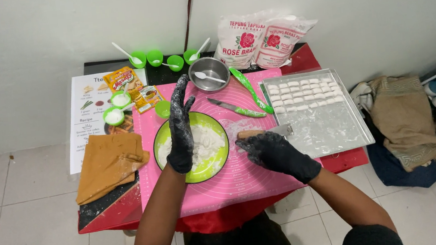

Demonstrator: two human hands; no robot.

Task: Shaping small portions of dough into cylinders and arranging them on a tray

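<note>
Left hand point(180, 128): open, gloved black, floured, upright over green plate point(217, 166) of white dough point(205, 144), tabletop centre. Right hand point(270, 152): open, palm down on pink mat point(236, 183), touching scraper point(269, 131) beside metal tray point(340, 136) near right edge.

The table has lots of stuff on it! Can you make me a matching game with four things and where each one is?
Things:
1. green plate
2. metal bowl
3. metal tray
4. brown cloth

Places:
A. at the table's left side, crumpled
B. at the table's right side, holding rows of small white pieces
C. under the left hand, with white flour in it
D. near the back, with a white spoon inside

Pairs: 1-C, 2-D, 3-B, 4-A
</note>
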